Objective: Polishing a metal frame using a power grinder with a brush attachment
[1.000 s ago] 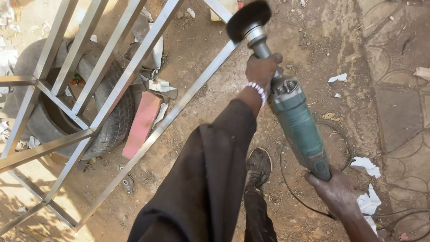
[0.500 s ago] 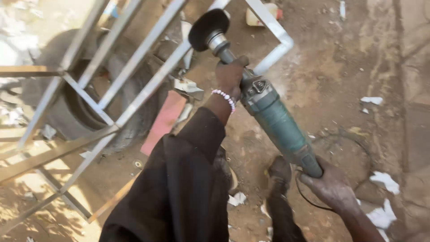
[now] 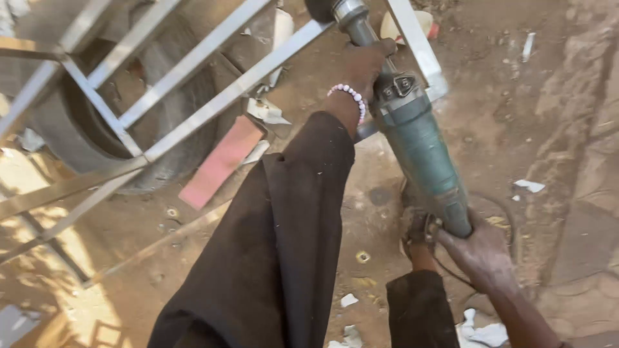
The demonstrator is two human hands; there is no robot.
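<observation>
The grinder (image 3: 416, 138) is gripped near its head by the left hand (image 3: 364, 64), fingers wrapped tight. Its rear end is clasped by the right hand (image 3: 480, 251), above the metal frame (image 3: 193, 109).

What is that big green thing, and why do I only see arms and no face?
The camera sits on the person's head and looks down, so you see only their own arms and a leg below. The big green thing is a power grinder, a tool with a spinning part at its tip, partly cut off at the top of the picture. The left hand, with a bead bracelet on its wrist, grips the tool near the front. The right hand holds its back end, where a cable comes out. The tip is up against a metal frame made of grey bars. Under the frame lies an old tyre, and beside it a reddish flat piece. The dirt ground has scraps of paper on it.
</observation>
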